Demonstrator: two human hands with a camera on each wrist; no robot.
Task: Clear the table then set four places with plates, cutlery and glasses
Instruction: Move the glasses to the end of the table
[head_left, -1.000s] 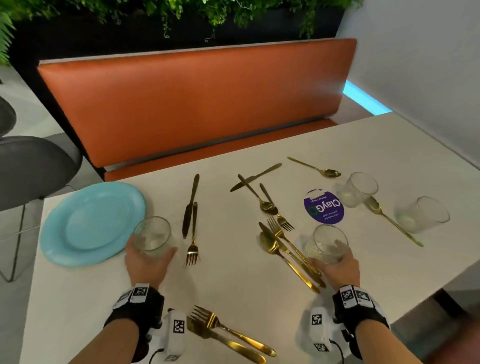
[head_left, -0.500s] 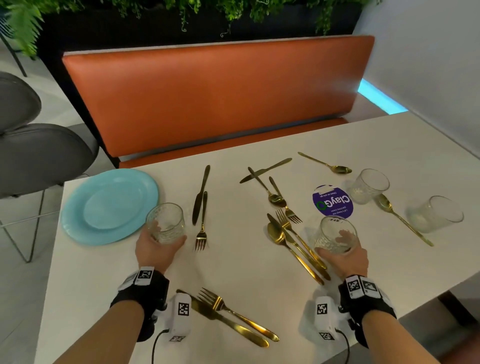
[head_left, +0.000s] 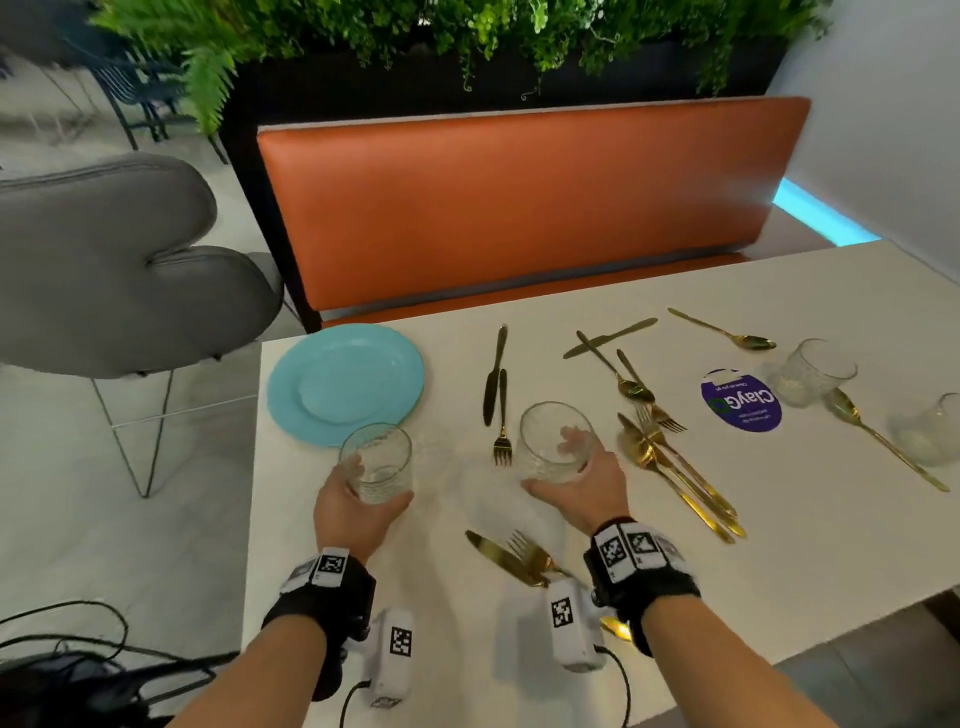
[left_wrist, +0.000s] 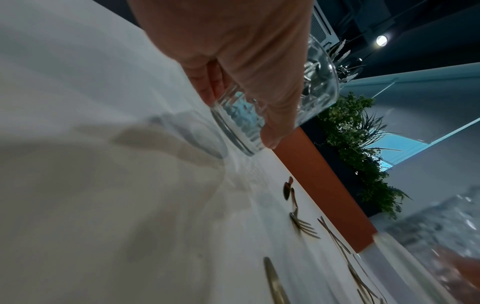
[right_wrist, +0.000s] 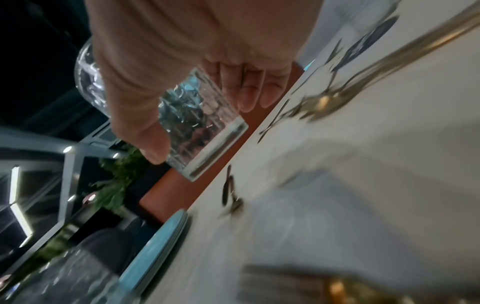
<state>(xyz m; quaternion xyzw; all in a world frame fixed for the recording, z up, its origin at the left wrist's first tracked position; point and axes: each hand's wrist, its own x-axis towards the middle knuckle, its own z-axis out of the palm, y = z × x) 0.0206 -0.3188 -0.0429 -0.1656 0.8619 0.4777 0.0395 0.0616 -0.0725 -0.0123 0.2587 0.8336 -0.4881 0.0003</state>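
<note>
My left hand (head_left: 358, 499) grips a clear ribbed glass (head_left: 376, 462) just off the white table (head_left: 779, 545), in front of the blue plate (head_left: 345, 382). My right hand (head_left: 576, 478) grips a second glass (head_left: 556, 441), held above the table between a dark fork (head_left: 502, 415) and a pile of gold cutlery (head_left: 675, 473). The left wrist view shows thumb and fingers wrapped round the glass (left_wrist: 259, 115). The right wrist view shows the other glass (right_wrist: 197, 123) tilted and clear of the tabletop. Two more glasses (head_left: 813, 371) (head_left: 930, 431) stand at the right.
A gold knife and fork (head_left: 519, 558) lie under my right wrist. A dark knife (head_left: 493, 374), gold spoons (head_left: 727, 332) (head_left: 883, 441) and a purple sticker (head_left: 740, 400) lie further back. An orange bench (head_left: 519, 208) runs behind the table, with a grey chair (head_left: 104, 260) at left.
My right hand has lifted its glass and carried it left over the gold cutlery pile. My left hand has drawn its glass nearer and left, in front of the plate. The view swung left.
</note>
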